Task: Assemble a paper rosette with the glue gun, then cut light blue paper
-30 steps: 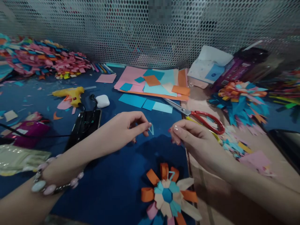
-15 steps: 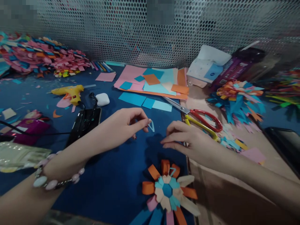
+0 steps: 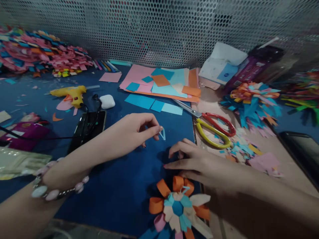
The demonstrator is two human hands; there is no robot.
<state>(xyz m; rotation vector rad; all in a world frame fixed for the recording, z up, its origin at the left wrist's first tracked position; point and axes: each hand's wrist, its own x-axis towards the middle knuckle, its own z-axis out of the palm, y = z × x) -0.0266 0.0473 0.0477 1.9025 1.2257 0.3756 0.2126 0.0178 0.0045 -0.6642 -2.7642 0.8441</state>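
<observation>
My left hand [image 3: 136,131] pinches a small light-blue folded paper loop [image 3: 162,134] between thumb and forefinger, held just above the dark blue mat [image 3: 117,196]. My right hand [image 3: 193,162] lies low over the mat with its fingers stretched out to the left, holding nothing. Just below it sits a paper flower [image 3: 178,207] of orange, cream, pink and blue loops, with the fingertips hovering near its top petals. A beaded bracelet [image 3: 53,189] circles my left wrist.
Red and yellow scissors [image 3: 213,127] lie to the right by paper scraps. Coloured paper sheets [image 3: 161,84] sit behind, a yellow glue gun [image 3: 71,94], white earbud case [image 3: 107,101] and black phone [image 3: 88,127] to the left. Another paper flower [image 3: 253,101] lies right; a mesh wall [image 3: 159,30] stands behind.
My right hand has opened from a loose pinch, dropped and reached left toward the top of the paper flower. The left hand has kept its pinch on the loop almost in place.
</observation>
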